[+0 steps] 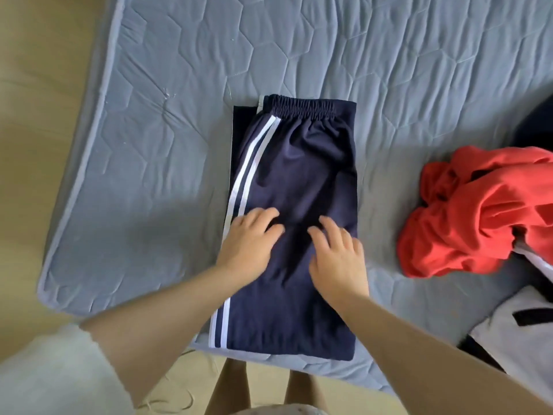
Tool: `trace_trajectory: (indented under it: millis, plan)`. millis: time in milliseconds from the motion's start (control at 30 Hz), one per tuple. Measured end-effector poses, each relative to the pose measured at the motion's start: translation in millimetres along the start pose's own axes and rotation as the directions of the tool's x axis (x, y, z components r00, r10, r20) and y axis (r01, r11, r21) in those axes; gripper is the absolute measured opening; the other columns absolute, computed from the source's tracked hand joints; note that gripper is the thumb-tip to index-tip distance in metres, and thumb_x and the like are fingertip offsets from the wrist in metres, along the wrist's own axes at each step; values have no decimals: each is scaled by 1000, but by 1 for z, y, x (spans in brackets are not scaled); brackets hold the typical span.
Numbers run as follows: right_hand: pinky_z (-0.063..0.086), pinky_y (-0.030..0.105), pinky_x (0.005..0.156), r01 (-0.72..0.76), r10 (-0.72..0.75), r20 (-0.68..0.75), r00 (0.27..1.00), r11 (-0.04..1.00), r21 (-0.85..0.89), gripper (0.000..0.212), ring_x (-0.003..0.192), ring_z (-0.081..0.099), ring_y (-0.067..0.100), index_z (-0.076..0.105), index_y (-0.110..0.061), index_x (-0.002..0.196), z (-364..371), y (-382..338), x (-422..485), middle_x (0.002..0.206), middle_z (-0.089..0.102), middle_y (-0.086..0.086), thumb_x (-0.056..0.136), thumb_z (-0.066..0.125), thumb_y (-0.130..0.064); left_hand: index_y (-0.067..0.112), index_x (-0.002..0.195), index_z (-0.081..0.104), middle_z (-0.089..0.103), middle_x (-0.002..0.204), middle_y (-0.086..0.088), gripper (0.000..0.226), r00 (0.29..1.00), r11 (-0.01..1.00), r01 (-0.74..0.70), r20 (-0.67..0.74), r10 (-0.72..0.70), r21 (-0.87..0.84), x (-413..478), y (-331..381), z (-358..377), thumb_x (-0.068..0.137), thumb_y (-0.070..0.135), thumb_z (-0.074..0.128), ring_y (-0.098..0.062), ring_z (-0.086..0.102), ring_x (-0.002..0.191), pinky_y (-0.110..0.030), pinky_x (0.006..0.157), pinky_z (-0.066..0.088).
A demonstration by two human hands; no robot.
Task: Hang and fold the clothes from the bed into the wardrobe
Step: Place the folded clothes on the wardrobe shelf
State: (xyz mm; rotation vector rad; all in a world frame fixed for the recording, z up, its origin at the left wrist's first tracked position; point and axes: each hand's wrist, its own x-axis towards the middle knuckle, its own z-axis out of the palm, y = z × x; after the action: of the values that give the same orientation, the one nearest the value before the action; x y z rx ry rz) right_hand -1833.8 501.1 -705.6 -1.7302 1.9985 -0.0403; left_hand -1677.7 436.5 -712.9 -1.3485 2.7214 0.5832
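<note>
A fuzzy white sleeve point(45, 369) edges the view. The quilted grey-blue bed point(149, 145) carries one pair of smooth navy trousers point(299, 163) (folded into a long rectangle, two white side stripes). The left hand point(248, 244) and right hand point(338, 256) rest flat on them, fingers loosely extended. One crumpled red garment point(478, 211) lies to the right.

Navy trousers point(294, 181), red garment point(478, 211) on mattress point(149, 85)

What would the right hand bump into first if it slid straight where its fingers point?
Likely the elastic waistband of the navy striped track pants; the right hand lies flat on them.
</note>
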Motion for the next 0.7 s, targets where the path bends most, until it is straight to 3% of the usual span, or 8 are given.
trace_trajectory:
  millis: [133,200,267,333,400,533,633,700]
  plan:
    - [53,27,58,133,-102,295,950,987,-86,49,71,67,21,74,-19,82,27,-11,-73,84,70,-1,37,89,-28,19,94,75,69,105,-5,50,947,996,-90,309,84,3,-80,23,30,47,28,89,-25,67,98,-34,72,57]
    - [55,30,62,97,-37,434,900,988,-117,64,81,69,22,74,-22,90,41,-8,-91,96,71,1,30,90,-39,22,105,72,65,118,-6,69,882,996,-80,469,48,47,-103,27,39,44,51,84,-26,62,111,-43,82,54]
    - [49,44,90,88,11,512,859,982,-169,87,120,54,29,59,-20,126,52,-3,-99,137,51,9,47,86,-47,22,121,63,54,134,-10,87,838,983,-109,545,11,148,-115,27,46,45,62,76,-30,52,123,-50,95,44]
    - [16,52,112,187,-37,566,824,960,-208,97,145,7,29,9,-21,150,69,7,-103,158,-1,6,77,67,-45,20,144,33,20,153,-16,98,828,953,-205,558,48,222,-123,21,60,61,56,71,-35,22,140,-54,110,17]
    - [4,51,114,214,-34,569,822,943,-253,88,145,-7,28,-11,-22,149,78,13,-103,157,-16,4,90,54,-30,20,149,6,-5,155,-15,98,841,936,-227,539,50,268,-125,15,72,73,31,68,-36,-1,143,-53,112,-3]
    - [8,46,115,182,-31,528,849,955,-236,78,146,-1,25,-5,-25,150,85,19,-104,159,-7,0,93,48,-14,21,141,41,38,147,-12,85,846,936,-219,532,42,274,-122,19,73,62,8,69,-33,36,135,-49,107,30]
    - [12,43,115,89,36,513,857,972,-216,61,146,7,22,10,-25,150,79,13,-103,159,7,-4,96,35,-10,19,150,12,6,157,-12,76,818,960,-177,575,22,215,-128,20,74,83,2,43,-33,6,144,-49,115,9]
    - [18,41,113,21,73,537,840,986,-166,54,144,16,20,22,-23,146,69,6,-102,156,20,-5,96,30,-6,19,150,5,0,158,-7,71,755,982,-99,655,-31,161,-129,21,66,88,0,33,-28,0,145,-43,115,6]
